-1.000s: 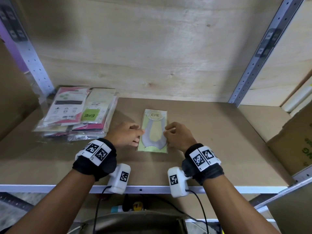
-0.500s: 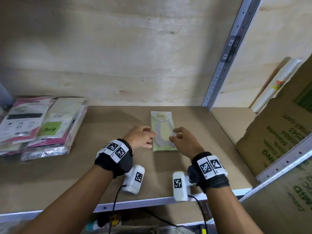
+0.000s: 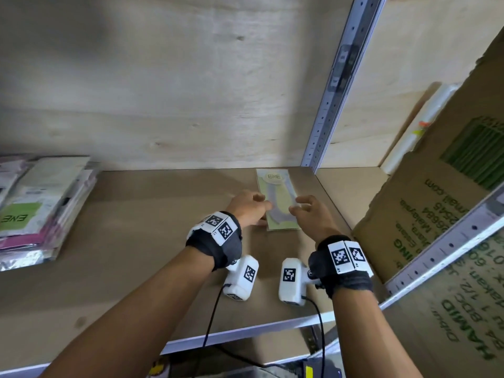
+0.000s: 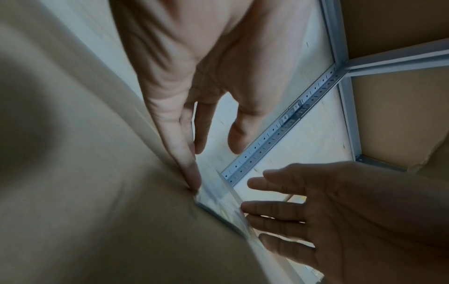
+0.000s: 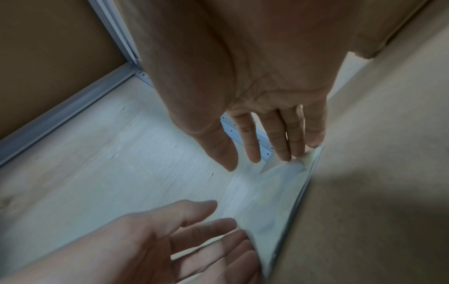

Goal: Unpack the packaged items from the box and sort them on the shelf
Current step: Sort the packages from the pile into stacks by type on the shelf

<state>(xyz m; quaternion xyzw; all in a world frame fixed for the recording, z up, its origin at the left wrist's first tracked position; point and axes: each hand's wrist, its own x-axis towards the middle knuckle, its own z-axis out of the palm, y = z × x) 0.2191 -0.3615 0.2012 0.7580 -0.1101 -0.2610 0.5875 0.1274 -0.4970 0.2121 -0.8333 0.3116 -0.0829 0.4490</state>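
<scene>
A flat pale-green packet [image 3: 278, 199] marked ENE lies on the brown shelf board [image 3: 141, 241], near the back and close to the metal upright [image 3: 334, 85]. My left hand [image 3: 249, 207] lies at its left edge and my right hand [image 3: 308, 211] at its right edge. In the left wrist view the left fingers [image 4: 192, 173] are straight and one tip touches the packet [image 4: 218, 199]. In the right wrist view the straight right fingers [image 5: 297, 142] touch the packet [image 5: 272, 192] at its far corner. Neither hand grips it.
A stack of several similar packets [image 3: 41, 208] sits at the shelf's left end. A printed cardboard box [image 3: 436, 214] leans in from the right, with a white roll [image 3: 420, 124] behind it. A plywood wall backs the shelf.
Between my two hands the packet has slid right and back, toward the upright. My fingers have gone from curled at its edges to straighter. The head view has swung right.
</scene>
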